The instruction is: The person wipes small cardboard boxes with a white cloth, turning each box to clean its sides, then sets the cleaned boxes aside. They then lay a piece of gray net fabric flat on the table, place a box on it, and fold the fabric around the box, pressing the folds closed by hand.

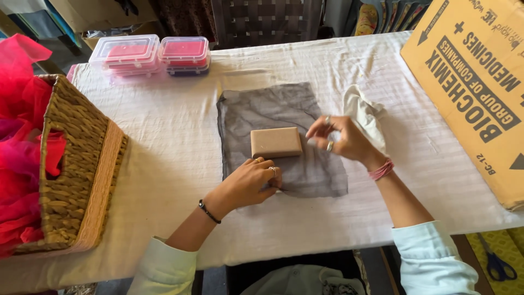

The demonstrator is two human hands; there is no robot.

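two bare hands work a sheer grey fabric square [273, 109] on the white tablecloth [169, 147], the left hand [252, 183] pinching its near edge and the right hand [341, 136] pinching beside the small tan box [276, 142] lying on it, which looks light and rigid while the fabric seems limp and best lifted by its edges.

A table [164, 136] under a white ribbed cloth fills the view, lit by soft, even daylight. Far to the left of the hands stands a woven wicker basket [71, 180] stuffed with pink and red netting [19, 136]. Beyond the hands, at the far edge, sit 2 stacks of clear plastic boxes [153, 54] with red contents. To the right lies a large brown cardboard carton [475, 82]. A dark woven chair back [265, 22] rises behind the table. Blue-handled scissors [496, 265] rest on the patterned yellow floor, lower right.
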